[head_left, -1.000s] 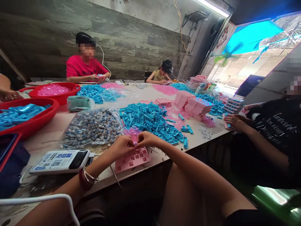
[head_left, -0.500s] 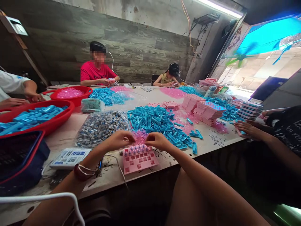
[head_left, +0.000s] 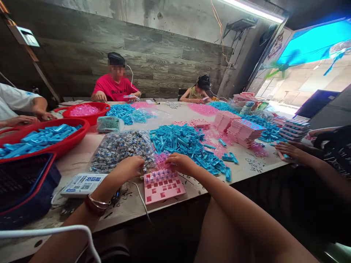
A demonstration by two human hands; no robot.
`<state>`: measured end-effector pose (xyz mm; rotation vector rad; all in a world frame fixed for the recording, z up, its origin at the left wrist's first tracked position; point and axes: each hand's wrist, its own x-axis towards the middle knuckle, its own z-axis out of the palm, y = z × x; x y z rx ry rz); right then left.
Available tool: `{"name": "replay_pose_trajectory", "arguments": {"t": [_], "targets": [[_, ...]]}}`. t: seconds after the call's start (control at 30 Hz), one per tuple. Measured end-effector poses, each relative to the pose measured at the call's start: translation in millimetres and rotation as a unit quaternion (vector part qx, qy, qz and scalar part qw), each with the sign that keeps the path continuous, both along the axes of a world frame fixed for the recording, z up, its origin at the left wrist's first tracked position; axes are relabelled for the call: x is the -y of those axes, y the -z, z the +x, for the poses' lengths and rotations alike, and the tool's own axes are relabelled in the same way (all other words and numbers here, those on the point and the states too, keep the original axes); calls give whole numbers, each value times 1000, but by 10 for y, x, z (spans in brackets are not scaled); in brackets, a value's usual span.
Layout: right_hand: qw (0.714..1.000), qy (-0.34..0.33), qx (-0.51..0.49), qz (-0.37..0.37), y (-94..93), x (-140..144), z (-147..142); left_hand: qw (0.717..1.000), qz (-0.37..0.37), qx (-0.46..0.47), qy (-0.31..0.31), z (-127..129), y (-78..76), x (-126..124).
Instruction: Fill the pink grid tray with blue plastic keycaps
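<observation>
A pink plate (head_left: 164,191) with square openings lies flat near the table's front edge. Small clear pieces (head_left: 160,176) fill the rows at its far side, while the nearer openings are bare. My left hand (head_left: 132,166) is beside the plate's far left corner, at the edge of a clear bag of small grey and blue parts (head_left: 120,148); its fingers are curled and what they hold, if anything, is hidden. Over the small heap of translucent pink pieces (head_left: 161,160), just beyond the plate, my right hand (head_left: 181,163) has its fingers bent together, their tips hidden.
A heap of blue strips (head_left: 178,138) lies behind my hands. Stacked pink plates (head_left: 244,131) stand to the right. Red basins (head_left: 82,135), a dark basket (head_left: 27,186) and a white box (head_left: 83,183) are at left. A co-worker's hand (head_left: 290,149) is at right; other people sit around.
My left hand has drawn back leftward from the plate's far edge toward the bag. My right hand has shifted slightly left over the pink pieces. The plate stays in place.
</observation>
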<state>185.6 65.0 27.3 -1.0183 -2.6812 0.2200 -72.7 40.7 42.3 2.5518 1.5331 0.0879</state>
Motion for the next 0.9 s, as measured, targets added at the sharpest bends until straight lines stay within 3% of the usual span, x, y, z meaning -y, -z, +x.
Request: {"name": "replay_pose_trajectory", "arguments": {"t": [0.3,0.57,0.77,0.9], "targets": [[995,6,-98,8,-64,97,100,999,30,-31,-33,127,14,91],[978,35,-207,-15,-8,106,349,984,44,-55,-162,213,-27,138],[973,63,-216,-57,-9,207,476,989,39,-34,-141,217,-38,139],[972,61,-209,-85,-19,295,494,995,21,1,-99,214,-173,135]]}}
